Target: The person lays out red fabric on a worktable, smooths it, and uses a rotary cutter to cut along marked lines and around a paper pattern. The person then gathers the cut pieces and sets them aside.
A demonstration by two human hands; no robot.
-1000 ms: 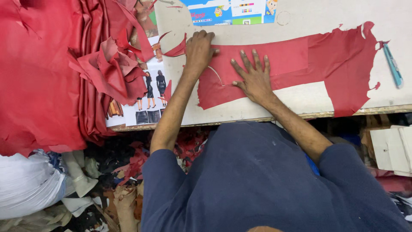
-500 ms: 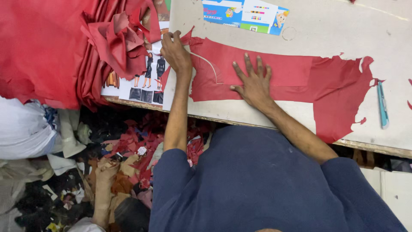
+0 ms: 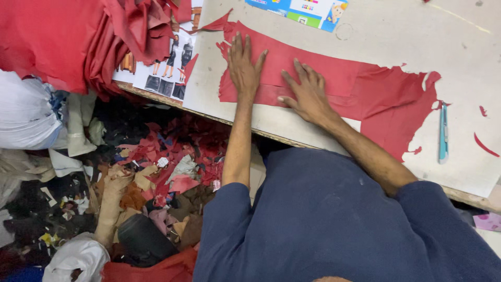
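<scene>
A long ragged-edged piece of red leather (image 3: 376,91) lies flat on the pale worktable (image 3: 396,31). My left hand (image 3: 244,65) presses palm-down on its left end, fingers spread. My right hand (image 3: 309,93) lies flat on the leather a little to the right, fingers also spread. Both hands rest on the sheet without gripping it. A light blue utility knife (image 3: 443,133) lies on the table to the right of the leather, away from both hands.
A heap of red leather (image 3: 68,36) covers the table's left end, over a printed sheet with clothing pictures (image 3: 167,68). A colourful printed card (image 3: 297,10) lies at the far edge. Below the table's front edge lie several leather scraps (image 3: 172,162), white bags and a dark round container (image 3: 143,240).
The view has shifted left and tilted. My left hand has slid from the leather's far left tip onto its left end, closer to my right hand, which stays pressed flat.
</scene>
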